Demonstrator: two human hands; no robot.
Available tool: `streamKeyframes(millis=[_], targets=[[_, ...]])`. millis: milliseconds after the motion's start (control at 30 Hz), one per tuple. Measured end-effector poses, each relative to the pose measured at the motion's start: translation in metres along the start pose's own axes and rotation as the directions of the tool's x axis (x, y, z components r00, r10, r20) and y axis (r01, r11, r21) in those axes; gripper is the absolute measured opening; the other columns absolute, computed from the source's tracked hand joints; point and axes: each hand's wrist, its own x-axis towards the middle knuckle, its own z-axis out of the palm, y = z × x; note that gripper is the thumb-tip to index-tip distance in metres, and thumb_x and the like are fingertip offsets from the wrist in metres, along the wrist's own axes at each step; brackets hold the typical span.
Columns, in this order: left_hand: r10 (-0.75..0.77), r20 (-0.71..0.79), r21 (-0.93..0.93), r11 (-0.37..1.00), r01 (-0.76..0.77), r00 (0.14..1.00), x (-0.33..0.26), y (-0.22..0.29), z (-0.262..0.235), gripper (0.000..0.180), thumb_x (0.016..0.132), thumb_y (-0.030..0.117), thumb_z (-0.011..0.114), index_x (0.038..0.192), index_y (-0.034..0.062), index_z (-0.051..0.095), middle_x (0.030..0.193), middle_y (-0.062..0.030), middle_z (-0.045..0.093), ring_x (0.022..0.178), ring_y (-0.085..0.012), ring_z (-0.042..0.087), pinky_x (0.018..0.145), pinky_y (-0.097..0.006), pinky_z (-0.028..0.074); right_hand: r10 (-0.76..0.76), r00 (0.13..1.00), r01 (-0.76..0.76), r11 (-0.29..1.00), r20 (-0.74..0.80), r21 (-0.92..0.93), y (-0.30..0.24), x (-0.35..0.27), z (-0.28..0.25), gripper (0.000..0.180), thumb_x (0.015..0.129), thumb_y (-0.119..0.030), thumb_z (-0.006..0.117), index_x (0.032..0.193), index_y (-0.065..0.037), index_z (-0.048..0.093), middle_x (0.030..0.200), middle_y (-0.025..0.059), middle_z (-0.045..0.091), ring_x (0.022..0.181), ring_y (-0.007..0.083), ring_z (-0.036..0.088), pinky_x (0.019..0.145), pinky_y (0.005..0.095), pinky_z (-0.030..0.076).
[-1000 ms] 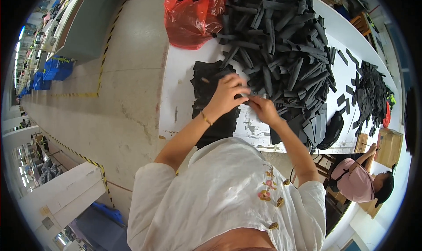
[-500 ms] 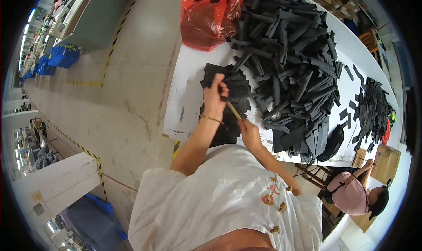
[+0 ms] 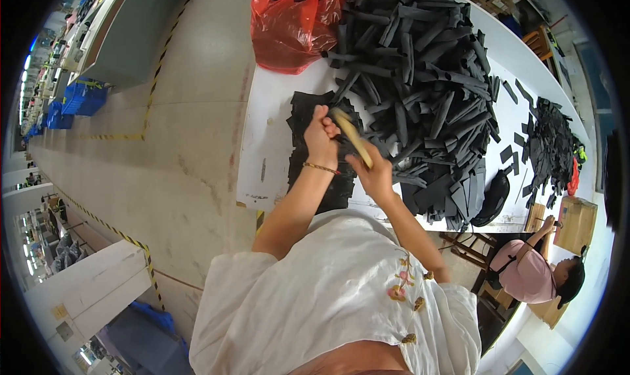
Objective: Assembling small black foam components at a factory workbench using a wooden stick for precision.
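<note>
My right hand [image 3: 375,171] is wrapped round a light wooden-handled tool [image 3: 353,135], which slants up toward my left hand; its far end is blurred. With its fingers curled, my left hand [image 3: 321,138] hovers over or touches a layered stack of flat black strips [image 3: 305,112] on the white table [image 3: 252,171]. What those fingers pinch, if anything, is hidden. Right of the stack rises a big heap of rolled black pieces [image 3: 420,79], with flat dark pieces [image 3: 436,201] at its near edge.
A red plastic bag [image 3: 289,37] stands at the far left of the table. Farther right lie a dark pouch-like thing [image 3: 495,201] and another pile of black strips [image 3: 550,142]. Beyond the table's right end, a person in pink [image 3: 525,270] works. Blue crates [image 3: 85,98] stand across the aisle.
My right hand has lifted the wooden-handled tool and tilted it more upright beside my left hand. My left hand stays curled over the stack. The whole view has shifted slightly.
</note>
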Motion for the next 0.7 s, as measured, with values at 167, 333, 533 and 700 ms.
streamKeyframes(millis=[167, 333, 533, 700], targets=[[-0.046, 0.195, 0.461, 0.886, -0.050, 0.980, -0.030, 0.019, 0.017, 0.021, 0.090, 0.016, 0.064, 0.104, -0.0003, 0.064, 0.084, -0.0052, 0.063, 0.073, -0.0128, 0.061, 0.067, -0.024, 0.049, 0.160, 0.987, -0.161, 0.978, 0.019, 0.134, 0.030, 0.027, 0.003, 0.011, 0.084, -0.009, 0.071, 0.088, 0.001, 0.068, 0.065, 0.0043, 0.052, 0.060, 0.0142, 0.047, 0.055, 0.0278, 0.037], [-0.567, 0.513, 0.853, 0.419, -0.310, 0.645, -0.037, 0.028, -0.001, 0.021, 0.092, 0.016, 0.060, 0.103, -0.0025, 0.059, 0.077, -0.0029, 0.060, 0.065, -0.0117, 0.060, 0.064, -0.024, 0.049, 0.036, 0.990, -0.037, 0.999, 0.135, 0.007, 0.028, 0.044, -0.014, 0.013, 0.082, -0.009, 0.073, 0.081, 0.002, 0.067, 0.063, 0.0074, 0.050, 0.058, 0.0185, 0.048, 0.055, 0.0316, 0.038], [-0.392, 0.486, 0.751, 0.644, -0.144, 0.781, -0.076, -0.007, 0.000, 0.030, 0.102, 0.028, 0.038, 0.085, 0.0038, 0.047, 0.070, -0.0092, 0.058, 0.049, -0.0169, 0.059, 0.045, -0.025, 0.047, -0.060, 0.994, 0.031, 0.961, -0.096, -0.276, 0.008, 0.093, -0.025, 0.015, 0.083, -0.007, 0.068, 0.077, 0.004, 0.060, 0.070, 0.0170, 0.051, 0.059, 0.0323, 0.051, 0.055, 0.0370, 0.040], [-0.401, 0.480, 0.769, 0.620, -0.154, 0.780, -0.080, -0.009, -0.014, 0.030, 0.101, 0.026, 0.040, 0.083, 0.0036, 0.048, 0.074, -0.0126, 0.062, 0.051, -0.0192, 0.061, 0.048, -0.027, 0.049, -0.180, 0.914, 0.037, 0.930, -0.363, -0.367, 0.036, 0.143, -0.037, 0.019, 0.087, -0.018, 0.068, 0.087, 0.000, 0.064, 0.069, 0.0177, 0.056, 0.060, 0.0307, 0.054, 0.058, 0.0352, 0.044]])
